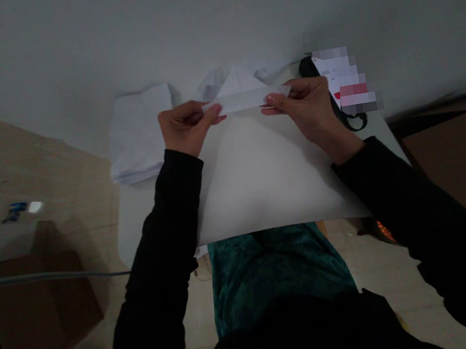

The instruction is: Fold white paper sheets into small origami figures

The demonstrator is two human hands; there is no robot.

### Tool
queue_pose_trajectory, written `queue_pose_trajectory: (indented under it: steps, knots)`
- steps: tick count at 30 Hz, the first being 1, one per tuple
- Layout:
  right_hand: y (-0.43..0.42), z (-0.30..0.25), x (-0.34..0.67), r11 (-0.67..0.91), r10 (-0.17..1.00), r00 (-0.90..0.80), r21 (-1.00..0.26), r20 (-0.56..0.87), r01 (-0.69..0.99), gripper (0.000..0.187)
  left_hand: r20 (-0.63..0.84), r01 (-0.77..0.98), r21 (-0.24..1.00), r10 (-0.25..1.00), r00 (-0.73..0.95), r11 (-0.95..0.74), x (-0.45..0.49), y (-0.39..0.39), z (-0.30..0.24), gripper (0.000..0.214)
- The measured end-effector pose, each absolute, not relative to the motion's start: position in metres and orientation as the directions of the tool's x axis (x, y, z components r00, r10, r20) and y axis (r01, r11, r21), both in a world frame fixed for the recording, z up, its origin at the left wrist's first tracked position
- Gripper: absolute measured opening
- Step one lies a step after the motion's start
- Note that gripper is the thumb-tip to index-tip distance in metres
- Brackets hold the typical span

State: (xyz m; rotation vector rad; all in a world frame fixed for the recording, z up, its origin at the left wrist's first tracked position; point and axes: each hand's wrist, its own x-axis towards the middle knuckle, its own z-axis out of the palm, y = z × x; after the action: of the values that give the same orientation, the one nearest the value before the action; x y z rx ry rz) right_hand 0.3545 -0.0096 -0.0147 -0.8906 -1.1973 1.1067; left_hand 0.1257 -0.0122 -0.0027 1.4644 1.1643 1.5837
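A folded white paper (242, 95) with a triangular peak and a flat band along its lower edge is held just above a small white table (135, 225). My left hand (185, 126) pinches the left end of the band, fingers closed on it. My right hand (309, 109) pinches the right end in the same way. A large white sheet (260, 176) lies flat on the table under both hands and reaches the near edge. Both arms are in black sleeves.
A stack of white paper (140, 133) lies at the table's left. Black scissors (347, 115) and a blurred card (345, 83) lie at the right. A white wall is close behind. Brown cardboard boxes stand on the floor at left (38, 311) and right (456, 162).
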Motion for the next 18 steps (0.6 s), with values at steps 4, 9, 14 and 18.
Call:
queue_pose_trajectory:
  steps: [4, 9, 14, 18]
  knots:
    - [-0.012, -0.010, 0.352, 0.231, 0.973, 0.054, -0.947, 0.225, -0.221, 0.017, 0.424, 0.064, 0.906, 0.898, -0.117, -0.419, 0.129, -0.014, -0.003, 0.019]
    - [-0.012, -0.009, 0.353, 0.128, 0.992, 0.022, -0.953, 0.127, -0.276, 0.029, 0.458, 0.038, 0.889, 0.884, -0.090, -0.457, 0.124, -0.009, -0.007, 0.024]
    - [-0.018, -0.004, 0.350, 0.148, 0.988, -0.011, -0.969, 0.153, -0.199, 0.018, 0.426, 0.114, 0.903, 0.896, -0.124, -0.414, 0.114, -0.001, -0.013, 0.024]
    - [-0.028, 0.000, 0.342, 0.252, 0.965, 0.112, -0.953, 0.236, -0.169, 0.013, 0.360, 0.011, 0.928, 0.893, -0.269, -0.371, 0.119, 0.004, -0.019, 0.033]
